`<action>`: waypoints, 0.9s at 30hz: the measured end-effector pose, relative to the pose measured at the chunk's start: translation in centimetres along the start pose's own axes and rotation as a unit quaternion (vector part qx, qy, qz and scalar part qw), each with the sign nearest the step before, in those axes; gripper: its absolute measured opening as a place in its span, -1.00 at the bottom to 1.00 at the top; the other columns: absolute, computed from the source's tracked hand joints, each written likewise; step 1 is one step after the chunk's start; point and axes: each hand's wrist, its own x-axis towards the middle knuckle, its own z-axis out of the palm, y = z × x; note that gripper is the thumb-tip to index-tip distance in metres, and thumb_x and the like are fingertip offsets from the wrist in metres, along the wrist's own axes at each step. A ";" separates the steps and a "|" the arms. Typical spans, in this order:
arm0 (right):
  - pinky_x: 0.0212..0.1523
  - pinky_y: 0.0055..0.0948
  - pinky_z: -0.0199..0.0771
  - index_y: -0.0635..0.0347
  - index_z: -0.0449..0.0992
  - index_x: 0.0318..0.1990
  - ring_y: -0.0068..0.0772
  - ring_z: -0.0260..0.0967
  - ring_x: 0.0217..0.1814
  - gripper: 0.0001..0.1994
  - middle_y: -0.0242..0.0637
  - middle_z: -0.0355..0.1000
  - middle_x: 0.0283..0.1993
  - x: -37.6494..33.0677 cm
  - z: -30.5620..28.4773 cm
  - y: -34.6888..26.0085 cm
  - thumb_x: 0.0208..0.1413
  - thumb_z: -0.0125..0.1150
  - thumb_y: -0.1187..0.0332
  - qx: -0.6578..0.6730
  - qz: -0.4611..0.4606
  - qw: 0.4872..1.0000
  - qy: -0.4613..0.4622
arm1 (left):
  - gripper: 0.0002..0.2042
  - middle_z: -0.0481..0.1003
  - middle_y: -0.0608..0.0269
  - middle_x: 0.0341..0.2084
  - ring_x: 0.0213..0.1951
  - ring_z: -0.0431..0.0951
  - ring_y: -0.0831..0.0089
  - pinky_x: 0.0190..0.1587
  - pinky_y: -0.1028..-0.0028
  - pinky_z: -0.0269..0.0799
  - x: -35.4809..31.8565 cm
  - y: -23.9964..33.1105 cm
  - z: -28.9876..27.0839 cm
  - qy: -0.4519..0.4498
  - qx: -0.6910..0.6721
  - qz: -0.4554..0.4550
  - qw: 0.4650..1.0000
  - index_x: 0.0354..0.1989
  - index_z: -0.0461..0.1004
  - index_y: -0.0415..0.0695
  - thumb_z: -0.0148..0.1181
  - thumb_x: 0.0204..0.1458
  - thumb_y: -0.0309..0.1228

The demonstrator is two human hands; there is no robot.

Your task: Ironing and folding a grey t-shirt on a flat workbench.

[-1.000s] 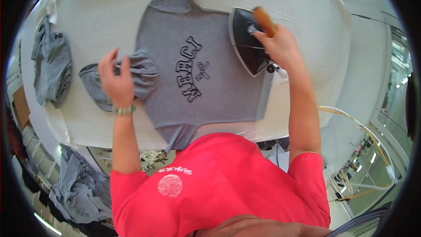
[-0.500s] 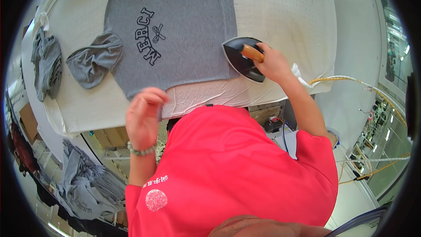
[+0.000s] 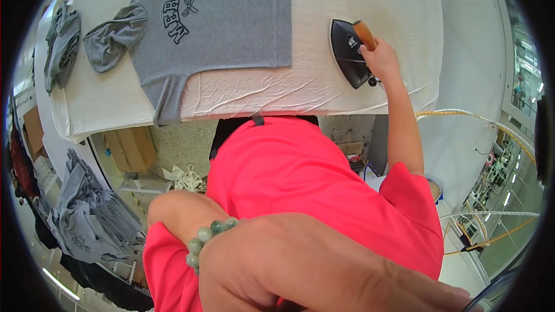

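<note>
My right hand (image 3: 381, 60) grips the wooden handle (image 3: 364, 34) of a black iron (image 3: 350, 52), which is on the white padded table to the right of the garment. A grey sweatshirt (image 3: 231, 23) with dark lettering and a bow print lies flat. One sleeve is bunched to its left, and the other sleeve (image 3: 169, 101) hangs toward the near edge. Very close to the camera, my left hand (image 3: 277, 254) is raised, a beaded bracelet (image 3: 202, 240) at its wrist. A finger stretches toward dark eyewear at lower right; the other fingers are mostly hidden.
A folded grey garment (image 3: 62, 49) lies at the table's left end. Several grey garments (image 3: 98, 214) hang on a rack at lower left. Below the table stands a cardboard box (image 3: 130, 147). A yellow-and-white cord (image 3: 462, 114) loops off the table at right.
The iron has moved off the sweatshirt's hem to the right. My left hand has risen from the table's near edge toward the camera. The sweatshirt's near sleeve now shows hanging down.
</note>
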 end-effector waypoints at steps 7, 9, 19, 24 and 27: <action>-0.15 -0.14 0.52 0.25 0.61 -0.10 -0.09 0.59 -0.25 -0.68 -0.05 0.59 -0.33 0.5 0.0 -0.7 0.17 0.31 0.17 0.019 0.020 0.999 -0.044 | -0.38 0.48 -0.38 0.11 0.05 0.59 -0.07 0.01 0.06 0.59 -2.0 -2.4 2.1 0.055 -0.050 0.064 0.995 0.27 0.32 -0.48 0.23 0.30 -0.13; -0.15 -0.13 0.51 0.26 0.60 -0.11 -0.04 0.58 -0.23 -0.68 -0.04 0.59 -0.33 0.6 0.0 -0.1 0.16 0.32 0.17 0.011 0.025 0.999 -0.039 | -0.39 0.48 -0.38 0.11 0.04 0.60 -0.07 -0.01 0.05 0.60 -2.5 -2.3 2.7 0.068 -0.054 0.081 0.993 0.28 0.30 -0.47 0.24 0.30 -0.16; -0.12 -0.09 0.55 0.23 0.65 -0.10 0.06 0.62 -0.18 -0.65 0.00 0.64 -0.26 0.0 -0.4 -1.7 0.13 0.33 0.12 0.008 0.029 0.999 -0.037 | -0.57 0.55 -0.27 -0.01 -0.08 0.64 0.05 -0.12 0.17 0.64 -8.7 2.9 6.0 0.102 0.107 0.091 0.985 0.21 0.36 -0.43 0.20 0.32 -0.35; -0.12 -0.10 0.52 0.29 0.64 -0.13 0.09 0.60 -0.18 -0.62 0.06 0.61 -0.29 -0.8 0.4 -0.8 0.13 0.34 0.11 -0.003 -0.014 1.000 -0.005 | -0.76 0.62 -0.12 -0.16 -0.20 0.68 0.16 -0.18 0.32 0.63 -15.1 5.4 5.9 0.114 0.273 0.071 0.952 0.06 0.47 -0.43 0.12 0.34 -0.51; -0.15 -0.05 0.55 0.24 0.66 -0.13 0.08 0.62 -0.19 -0.64 0.05 0.62 -0.28 0.4 0.9 -0.6 0.11 0.36 0.10 -0.049 -0.022 0.999 0.001 | -0.72 0.62 -0.04 -0.10 -0.12 0.67 0.20 -0.04 0.34 0.62 -21.0 8.6 1.1 0.345 0.121 0.135 0.921 0.09 0.48 -0.35 0.04 0.40 -0.38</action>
